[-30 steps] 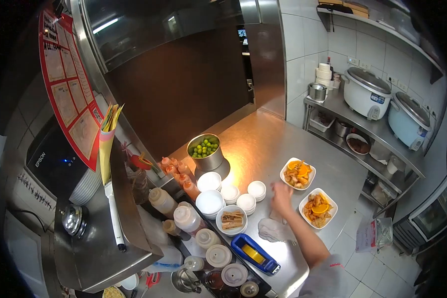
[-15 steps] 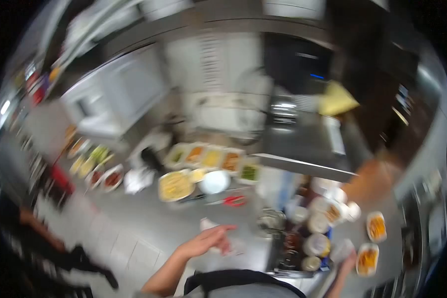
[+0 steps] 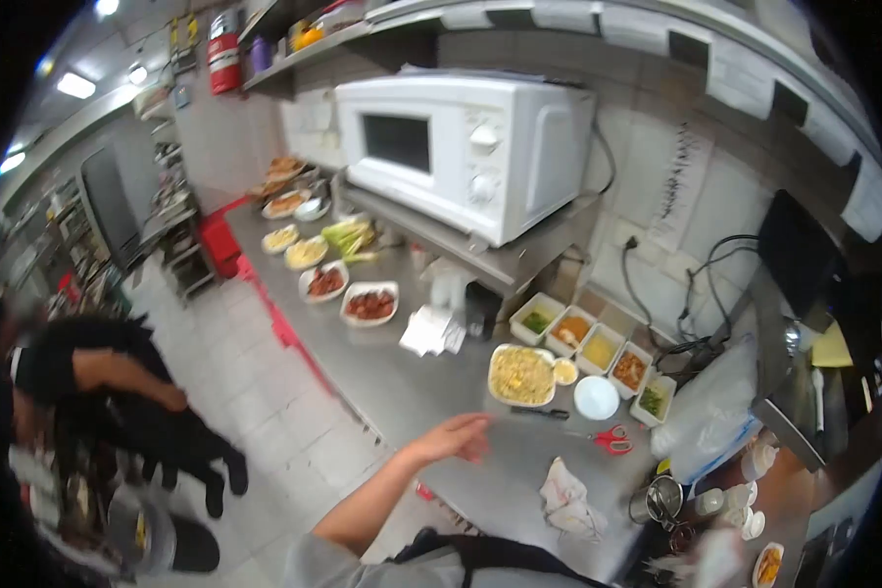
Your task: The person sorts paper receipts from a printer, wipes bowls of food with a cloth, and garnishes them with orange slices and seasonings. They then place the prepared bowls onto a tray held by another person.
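Observation:
My left hand (image 3: 453, 438) is over the near edge of the steel counter, fingers loosely bent and apart, holding nothing. Just beyond it are a black-handled knife (image 3: 539, 414) and a white dish of yellow rice-like food (image 3: 521, 375). Red-handled scissors (image 3: 614, 439) lie to the right of the knife, with a crumpled, stained white cloth (image 3: 568, 500) nearer to me. At the lower right, a pale, pinkish blur (image 3: 717, 557) is where my right hand seems to be; its fingers and anything in them are smeared by motion.
Several tubs of toppings (image 3: 598, 348) line the back beside a white bowl (image 3: 596, 398). A microwave (image 3: 461, 147) sits on a raised shelf. Dishes of dark red food (image 3: 370, 306) stand further left. Another person (image 3: 118, 382) is at the far left. Bottles and a metal pot (image 3: 657, 500) crowd the right.
The view has swung left, bringing the microwave and left counter into full view. My left hand stays outstretched and empty. My right hand, earlier beside something white, is now blurred.

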The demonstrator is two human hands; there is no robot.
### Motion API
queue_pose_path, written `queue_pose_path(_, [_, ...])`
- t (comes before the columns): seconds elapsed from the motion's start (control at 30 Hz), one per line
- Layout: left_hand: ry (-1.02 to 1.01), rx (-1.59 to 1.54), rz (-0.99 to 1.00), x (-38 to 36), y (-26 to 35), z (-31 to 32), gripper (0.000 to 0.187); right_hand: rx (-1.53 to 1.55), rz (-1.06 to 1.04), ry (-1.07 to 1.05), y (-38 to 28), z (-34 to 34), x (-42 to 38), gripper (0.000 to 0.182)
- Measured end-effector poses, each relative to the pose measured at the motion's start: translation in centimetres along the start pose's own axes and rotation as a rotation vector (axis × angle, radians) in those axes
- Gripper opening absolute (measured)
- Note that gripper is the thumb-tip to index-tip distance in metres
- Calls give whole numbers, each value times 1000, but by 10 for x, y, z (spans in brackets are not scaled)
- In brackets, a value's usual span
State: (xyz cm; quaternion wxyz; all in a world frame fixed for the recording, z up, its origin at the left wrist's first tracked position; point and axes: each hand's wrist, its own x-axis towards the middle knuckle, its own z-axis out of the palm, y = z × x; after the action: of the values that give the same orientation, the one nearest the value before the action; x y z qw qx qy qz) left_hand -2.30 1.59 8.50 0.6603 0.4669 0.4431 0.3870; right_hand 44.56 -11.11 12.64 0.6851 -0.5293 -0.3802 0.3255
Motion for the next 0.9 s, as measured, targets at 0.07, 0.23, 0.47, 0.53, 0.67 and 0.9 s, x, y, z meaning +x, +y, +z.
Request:
queue_pose_path(0.07, [234,-13,-7,11,-11,-60,53,4,170,-247,11,50,-6,18])
queue_pose_path(0.23, [716,-462,112,59,-81,-280,54,-393,165,-781,66,166,-20,17])
queue_pose_path(0.47, [850,-662,38,91,-54,-409,55,-716,-630,-928,171,245,-61,37])
queue_pose_path(0.53, [803,-561,6,98,-42,-416,57,-941,-781,-950,185,251,-66,46])
queue_pose_path(0.67, [760,-264,-14,118,-44,-448,51,-1028,-656,-743,183,236,-48,41])
queue_pose_path(0.9, [622,295,167,67,-55,-402,52,-1145,-266,-272,171,165,-25,43])
